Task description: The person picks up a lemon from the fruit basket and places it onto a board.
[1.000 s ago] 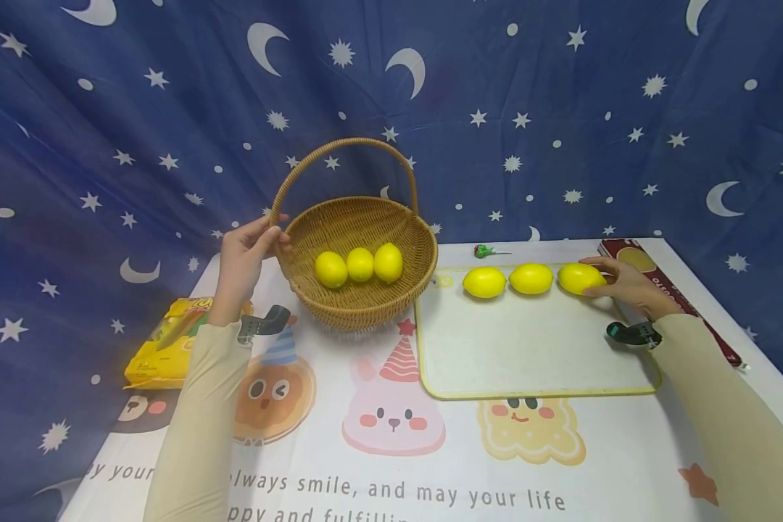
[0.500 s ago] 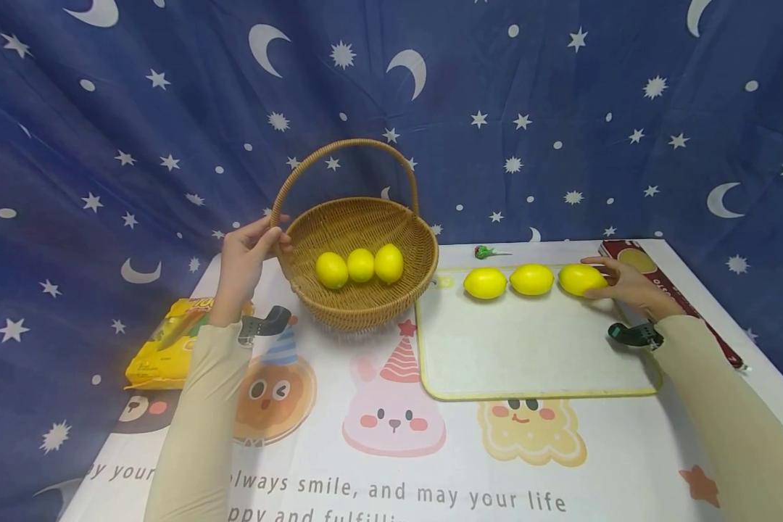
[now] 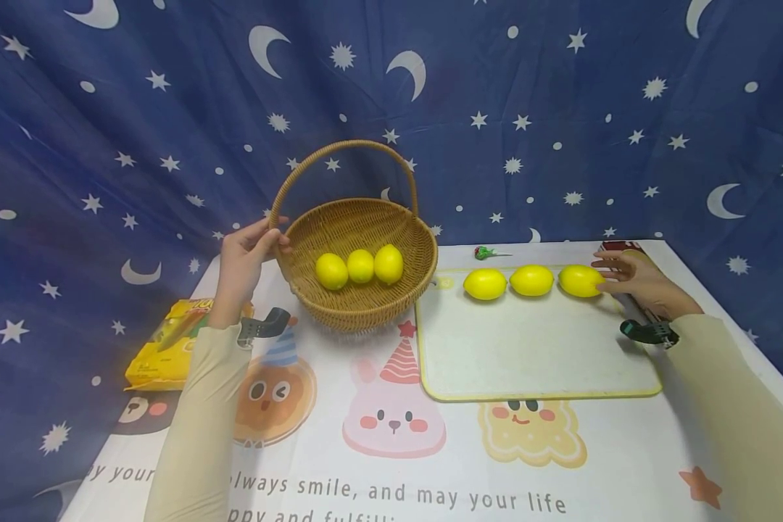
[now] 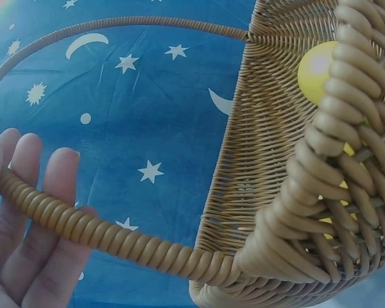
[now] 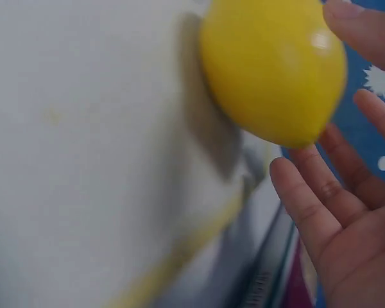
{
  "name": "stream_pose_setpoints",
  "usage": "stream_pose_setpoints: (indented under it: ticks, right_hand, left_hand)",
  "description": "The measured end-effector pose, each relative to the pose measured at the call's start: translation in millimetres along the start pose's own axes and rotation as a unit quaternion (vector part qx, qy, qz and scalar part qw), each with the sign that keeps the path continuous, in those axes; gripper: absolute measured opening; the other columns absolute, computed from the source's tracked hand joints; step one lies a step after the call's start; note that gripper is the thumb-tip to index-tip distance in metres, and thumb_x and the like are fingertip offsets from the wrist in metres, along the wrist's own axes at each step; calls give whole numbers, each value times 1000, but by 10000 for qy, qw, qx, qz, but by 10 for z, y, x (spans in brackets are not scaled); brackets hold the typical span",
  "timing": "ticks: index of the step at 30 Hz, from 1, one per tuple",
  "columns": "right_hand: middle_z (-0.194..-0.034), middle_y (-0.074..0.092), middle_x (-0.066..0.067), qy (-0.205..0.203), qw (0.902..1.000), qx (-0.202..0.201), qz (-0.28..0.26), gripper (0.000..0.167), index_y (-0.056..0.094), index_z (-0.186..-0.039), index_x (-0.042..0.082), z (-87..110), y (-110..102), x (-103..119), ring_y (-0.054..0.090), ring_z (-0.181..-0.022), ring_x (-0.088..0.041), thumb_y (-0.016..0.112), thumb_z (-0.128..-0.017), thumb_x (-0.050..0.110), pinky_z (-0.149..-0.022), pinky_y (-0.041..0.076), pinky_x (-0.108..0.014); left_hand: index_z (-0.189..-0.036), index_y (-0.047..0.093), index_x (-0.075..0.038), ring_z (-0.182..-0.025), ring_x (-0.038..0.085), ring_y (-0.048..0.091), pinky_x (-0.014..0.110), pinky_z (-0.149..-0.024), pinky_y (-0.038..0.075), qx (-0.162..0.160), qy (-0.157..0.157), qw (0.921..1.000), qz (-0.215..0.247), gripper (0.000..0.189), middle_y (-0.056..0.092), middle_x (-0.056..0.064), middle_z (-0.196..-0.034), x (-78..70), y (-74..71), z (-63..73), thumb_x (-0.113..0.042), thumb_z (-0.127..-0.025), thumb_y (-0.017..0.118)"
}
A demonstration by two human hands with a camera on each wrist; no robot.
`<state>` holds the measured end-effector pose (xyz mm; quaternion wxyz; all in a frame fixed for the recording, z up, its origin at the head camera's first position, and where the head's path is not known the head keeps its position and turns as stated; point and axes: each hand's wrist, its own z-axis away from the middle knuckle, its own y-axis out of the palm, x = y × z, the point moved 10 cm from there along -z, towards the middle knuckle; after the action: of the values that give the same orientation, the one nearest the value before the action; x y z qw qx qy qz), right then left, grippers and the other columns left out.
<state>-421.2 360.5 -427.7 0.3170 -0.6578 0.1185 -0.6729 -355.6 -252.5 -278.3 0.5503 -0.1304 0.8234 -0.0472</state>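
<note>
My left hand holds the handle of a wicker basket at its lower left end. In the left wrist view its fingers curl behind the wrapped handle. Inside the basket lie three lemons, side by side. Three more lemons form a row along the far side of a white cutting board with a yellow edge. Just right of the rightmost lemon, my right hand has its fingers spread and grips nothing. The right wrist view shows this lemon between thumb and fingers, loosely surrounded.
A green-wrapped lollipop lies behind the board. Partly hidden by my right hand is a dark red box at the right edge. A yellow snack packet sits at the left. A printed white cloth covers the table.
My right hand has let go of the rightmost lemon and drawn back to the right, its fingers spreading. The lemon stays in place on the board. My left hand and the basket have not moved.
</note>
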Motion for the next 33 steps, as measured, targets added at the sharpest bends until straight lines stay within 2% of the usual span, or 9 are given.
stream_pose_setpoints:
  ticks: [1,3,5,9,13,17,23,27,33]
  right_hand:
    - [-139,37,-16,-58,10000,-45,33,71,27,-145,8,9,-33,26,46,-103,11,67,-87,17,-83,45,-6]
    - [-134,43,-6,-122,9999,-111,-13,71,27,-144,6,24,-93,74,48,-99,17,67,-87,15,-79,45,-4]
    - [-129,45,8,-33,9999,-108,-42,69,29,-143,10,44,-143,119,48,-100,16,67,-87,16,-78,45,-4]
    - [-118,47,26,-11,9999,-49,-128,65,30,-144,17,62,-251,283,50,-102,14,65,-89,15,-78,47,-7]
    - [-112,47,32,-140,9999,-25,-39,62,32,-142,23,38,-367,521,52,-99,15,62,-90,11,-77,49,-9]
    - [-118,46,27,-447,9987,-45,242,64,31,-144,22,-15,-455,833,50,-100,15,63,-89,11,-76,47,-7]
    - [-133,46,8,-750,9946,130,698,68,29,-146,24,-112,-457,1394,51,-105,12,65,-89,17,-79,48,-9]
    - [-141,41,-5,-985,9916,351,755,67,30,-146,24,-207,-340,1796,53,-108,9,64,-89,17,-83,49,-12]
    - [-143,39,-14,-1282,9869,796,568,65,31,-145,20,-366,-9,2340,55,-107,4,64,-89,13,-83,50,-12]
  left_hand:
    - [-121,61,0,-74,1,66,14,-75,54,4,2,10000,25,38,69,-5,-82,-2,1,1,-26,-93,57]
    - [-120,61,-1,-74,1,67,14,-75,54,9,1,10000,83,37,69,-5,-81,-5,2,4,-26,-93,58]
    - [-120,62,-2,-74,1,67,13,-75,54,9,-6,9999,114,36,69,-8,-80,-3,2,5,-26,-92,58]
    - [-120,62,-3,-74,2,66,13,-75,53,6,-20,9999,128,36,68,-11,-79,-3,1,7,-25,-92,58]
    - [-120,62,-2,-74,1,66,13,-75,53,19,16,9999,137,36,68,-12,-79,-13,-1,10,-25,-92,58]
    - [-120,62,-1,-73,1,66,13,-75,54,23,45,9999,143,36,68,-12,-78,-18,-2,12,-24,-92,58]
    - [-120,62,-2,-74,2,67,13,-75,53,22,68,9999,148,36,68,-11,-79,-15,0,3,-25,-92,58]
    - [-120,62,-1,-73,2,67,13,-75,54,32,101,9998,164,36,68,-9,-79,-18,3,2,-24,-92,58]
    - [-120,62,-2,-74,1,67,13,-75,54,-1,95,9999,52,37,69,-7,-80,-11,-6,5,-26,-92,58]
